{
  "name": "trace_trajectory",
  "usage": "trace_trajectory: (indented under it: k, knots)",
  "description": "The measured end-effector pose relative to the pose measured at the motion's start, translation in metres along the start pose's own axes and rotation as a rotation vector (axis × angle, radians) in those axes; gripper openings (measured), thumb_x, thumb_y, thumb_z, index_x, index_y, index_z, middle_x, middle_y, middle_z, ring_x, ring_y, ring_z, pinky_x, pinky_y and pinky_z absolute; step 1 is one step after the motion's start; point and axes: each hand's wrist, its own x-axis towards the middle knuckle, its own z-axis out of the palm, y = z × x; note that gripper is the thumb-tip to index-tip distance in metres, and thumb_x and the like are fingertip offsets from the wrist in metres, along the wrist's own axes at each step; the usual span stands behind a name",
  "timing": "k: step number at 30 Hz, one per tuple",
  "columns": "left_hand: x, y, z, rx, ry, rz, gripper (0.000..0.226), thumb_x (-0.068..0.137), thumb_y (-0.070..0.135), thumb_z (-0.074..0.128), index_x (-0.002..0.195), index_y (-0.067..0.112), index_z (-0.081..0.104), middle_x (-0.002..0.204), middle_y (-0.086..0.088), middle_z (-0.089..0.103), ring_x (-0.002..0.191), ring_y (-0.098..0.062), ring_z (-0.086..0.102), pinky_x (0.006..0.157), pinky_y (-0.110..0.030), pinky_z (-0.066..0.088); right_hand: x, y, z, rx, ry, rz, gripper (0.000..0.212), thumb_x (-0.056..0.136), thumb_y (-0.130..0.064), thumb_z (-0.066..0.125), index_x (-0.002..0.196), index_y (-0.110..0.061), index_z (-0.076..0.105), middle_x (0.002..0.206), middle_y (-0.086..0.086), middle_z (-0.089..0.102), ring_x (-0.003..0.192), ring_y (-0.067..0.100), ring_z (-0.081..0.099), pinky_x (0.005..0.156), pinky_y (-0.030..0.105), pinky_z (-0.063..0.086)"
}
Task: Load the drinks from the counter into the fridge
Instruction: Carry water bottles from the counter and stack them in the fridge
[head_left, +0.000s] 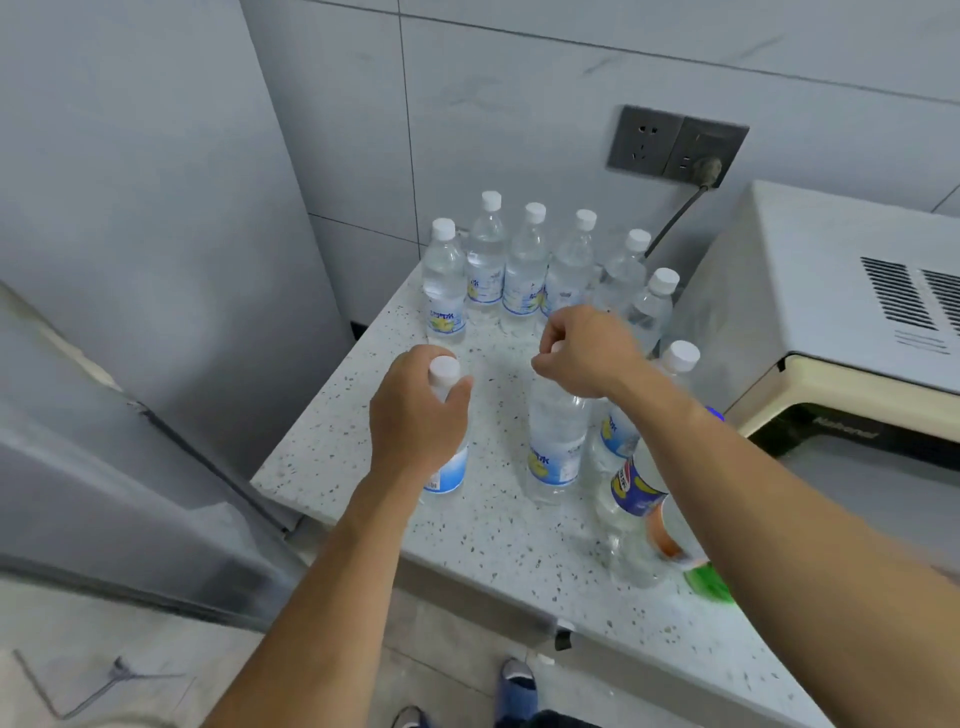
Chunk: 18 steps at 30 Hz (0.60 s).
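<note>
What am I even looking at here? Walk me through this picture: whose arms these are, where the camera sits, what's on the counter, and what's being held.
There is no machine here. It is one picture from a wide-angle camera worn on a person's head, looking forward and down, so the two bare arms reaching in from below are that person's own.

The speckled counter holds many clear drink bottles with white caps; a row of them stands near the tiled wall. At the right edge are differently labelled bottles, partly hidden by the arm. A cream microwave sits to the right, and the grey fridge stands to the left.

The left hand grips the neck of one bottle just below its cap. The right hand curls over the top of a second bottle, covering its cap. Both bottles seem to stand on the counter.
</note>
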Motion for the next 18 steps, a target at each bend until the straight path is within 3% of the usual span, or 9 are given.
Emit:
trace_trajectory:
  k: [3,6,8,10,13,18]
  knots:
    - [-0.018,-0.008,-0.005,0.011,0.029,0.058,0.024,0.085,0.036,0.073,0.101,0.022,0.062,0.094,0.01,0.06,0.08,-0.011,0.053,0.062,-0.02,0.038,-0.029,0.003,0.018,0.122,0.08,0.003,0.013,0.083,-0.028,0.071,0.08,-0.019,0.063,0.083,-0.005,0.066,0.076,0.016,0.061,0.061,0.029,0.05]
    - [-0.03,-0.019,0.0,0.03,0.059,0.016,0.039,0.082,0.041,0.075,0.108,0.015,0.062,0.105,0.002,0.052,0.095,-0.019,0.051,0.07,-0.027,0.041,-0.051,0.005,0.042,0.264,0.291,0.0,0.028,0.08,-0.039,0.077,0.083,-0.015,0.062,0.09,0.002,0.065,0.085,0.02,0.059,0.072,0.034,0.049]
    - [-0.04,-0.029,0.006,-0.064,-0.005,-0.028,0.054,0.079,0.04,0.079,0.12,0.016,0.054,0.111,0.006,0.048,0.099,-0.015,0.051,0.074,-0.024,0.04,-0.064,0.011,0.066,0.335,0.373,-0.006,0.041,0.076,-0.043,0.081,0.094,-0.012,0.062,0.096,0.007,0.062,0.093,0.024,0.056,0.079,0.038,0.048]
    - [-0.05,-0.04,0.012,-0.172,-0.073,-0.062,0.067,0.075,0.041,0.082,0.127,0.03,0.041,0.116,0.014,0.049,0.101,-0.008,0.05,0.073,-0.02,0.04,-0.077,0.019,0.09,0.5,0.317,0.081,0.055,0.072,-0.048,0.083,0.112,-0.024,0.054,0.107,-0.002,0.059,0.1,0.018,0.055,0.083,0.032,0.047]
    - [-0.058,-0.055,0.016,-0.239,-0.14,-0.204,0.072,0.069,0.048,0.082,0.121,0.048,0.032,0.111,0.025,0.051,0.096,-0.007,0.052,0.068,-0.015,0.04,-0.089,0.033,0.12,0.689,0.239,0.216,0.07,0.066,-0.048,0.085,0.119,-0.039,0.041,0.107,-0.023,0.054,0.096,0.003,0.055,0.072,0.017,0.042]
    - [-0.07,-0.077,0.023,-0.284,-0.227,-0.353,0.064,0.064,0.051,0.082,0.113,0.048,0.04,0.101,0.024,0.059,0.092,0.0,0.061,0.063,-0.015,0.044,-0.099,0.052,0.15,0.746,0.228,0.291,0.067,0.069,-0.041,0.084,0.122,-0.04,0.043,0.104,-0.027,0.057,0.097,-0.004,0.057,0.067,0.013,0.042]
